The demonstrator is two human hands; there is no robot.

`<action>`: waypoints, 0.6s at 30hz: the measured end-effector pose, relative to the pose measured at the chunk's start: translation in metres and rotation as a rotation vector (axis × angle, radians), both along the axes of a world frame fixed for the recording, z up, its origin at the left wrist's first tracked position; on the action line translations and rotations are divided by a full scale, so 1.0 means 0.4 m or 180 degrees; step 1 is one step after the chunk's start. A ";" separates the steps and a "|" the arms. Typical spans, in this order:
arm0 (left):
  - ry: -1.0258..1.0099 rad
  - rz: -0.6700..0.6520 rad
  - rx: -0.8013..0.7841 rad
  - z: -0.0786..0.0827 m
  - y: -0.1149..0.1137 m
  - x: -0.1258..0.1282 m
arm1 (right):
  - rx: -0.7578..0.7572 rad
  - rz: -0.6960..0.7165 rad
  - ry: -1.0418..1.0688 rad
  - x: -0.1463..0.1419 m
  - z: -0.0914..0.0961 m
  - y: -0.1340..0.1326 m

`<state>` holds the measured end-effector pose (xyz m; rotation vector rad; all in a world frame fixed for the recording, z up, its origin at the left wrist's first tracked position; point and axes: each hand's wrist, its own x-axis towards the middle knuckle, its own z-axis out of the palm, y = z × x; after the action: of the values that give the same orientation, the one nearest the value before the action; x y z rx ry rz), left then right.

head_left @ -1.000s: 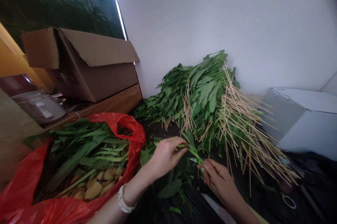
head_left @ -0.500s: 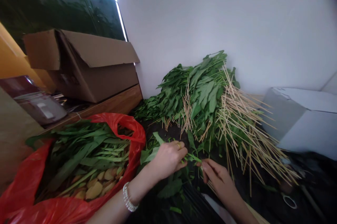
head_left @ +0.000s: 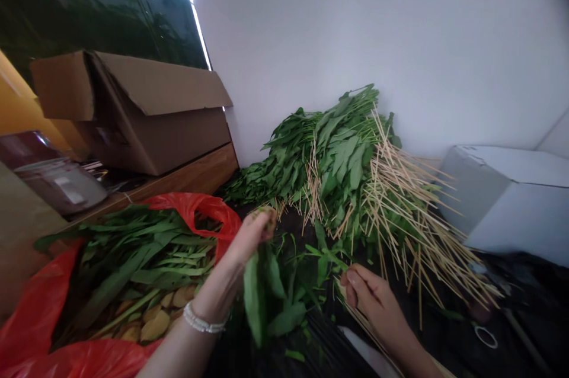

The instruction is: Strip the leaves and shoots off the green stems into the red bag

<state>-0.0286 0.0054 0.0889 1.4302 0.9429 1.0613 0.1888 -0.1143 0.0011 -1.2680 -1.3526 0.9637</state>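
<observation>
Leaf bunch [head_left: 262,292] dangling from left-hand fingers [head_left: 262,218], curled tight at its top, just beside the red plastic bag [head_left: 195,209]; soft, light, floppy, best held by the stems; right-hand fingers [head_left: 351,283] pinched shut on thin wooden skewers [head_left: 362,322].

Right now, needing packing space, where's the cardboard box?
Head view: the open cardboard box sits upper left on a wooden ledge, above the red plastic bag.

Bright, flat light (edges bowed, left hand blurred)
</observation>
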 end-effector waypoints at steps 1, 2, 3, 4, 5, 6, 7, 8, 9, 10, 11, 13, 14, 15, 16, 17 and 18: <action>-0.0045 0.0081 0.0040 0.017 0.007 -0.016 | 0.0023 -0.0013 -0.0057 0.003 -0.002 0.001; -0.0039 0.0162 0.0125 0.034 0.010 -0.028 | 0.0059 -0.0047 -0.0163 0.004 -0.006 0.001; -0.0006 0.0206 0.0195 0.048 0.007 -0.036 | 0.0127 -0.0115 -0.0331 0.002 -0.011 0.001; 0.0017 0.0222 0.0238 0.058 -0.001 -0.038 | 0.0260 -0.0216 -0.0555 -0.002 -0.016 0.000; 0.0039 0.0187 0.0255 0.064 -0.011 -0.036 | 0.0473 -0.0346 -0.0823 -0.007 -0.022 0.000; 0.0062 0.0098 0.0248 0.067 -0.022 -0.031 | 0.0769 -0.0478 -0.1110 -0.012 -0.029 -0.001; 0.0098 -0.0031 0.0225 0.065 -0.034 -0.023 | 0.1105 -0.0604 -0.1395 -0.016 -0.034 -0.001; 0.0161 -0.0154 0.0219 0.061 -0.045 -0.015 | 0.1437 -0.0702 -0.1665 -0.020 -0.039 0.000; 0.0259 -0.0256 0.0252 0.055 -0.055 -0.007 | 0.1729 -0.0776 -0.1910 -0.023 -0.042 0.001; 0.0391 -0.0326 0.0331 0.047 -0.064 0.001 | 0.1951 -0.0824 -0.2130 -0.025 -0.044 0.002; 0.0547 -0.0379 0.0448 0.038 -0.071 0.008 | 0.2096 -0.0854 -0.2337 -0.026 -0.044 0.002; 0.0925 -0.0441 0.0775 0.021 -0.084 0.019 | 0.2265 -0.0914 -0.2695 -0.026 -0.041 0.003; 0.1139 -0.0476 0.0946 0.012 -0.089 0.023 | 0.2328 -0.0945 -0.2835 -0.025 -0.039 0.004; 0.1348 -0.0522 0.1113 0.005 -0.093 0.028 | 0.2380 -0.0974 -0.2951 -0.024 -0.037 0.004; 0.1554 -0.0585 0.1274 -0.003 -0.096 0.032 | 0.2432 -0.0989 -0.3049 -0.024 -0.035 0.004; 0.1750 -0.0666 0.1438 -0.009 -0.099 0.036 | 0.2477 -0.0995 -0.3126 -0.023 -0.034 0.004; 0.1952 -0.0766 0.1610 -0.015 -0.101 0.039 | 0.2513 -0.0985 -0.3190 -0.023 -0.033 0.004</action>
<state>-0.0130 -0.0349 0.0830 2.3091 0.9179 0.7081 0.1798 -0.1128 -0.0123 -1.2671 -1.9046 -0.5248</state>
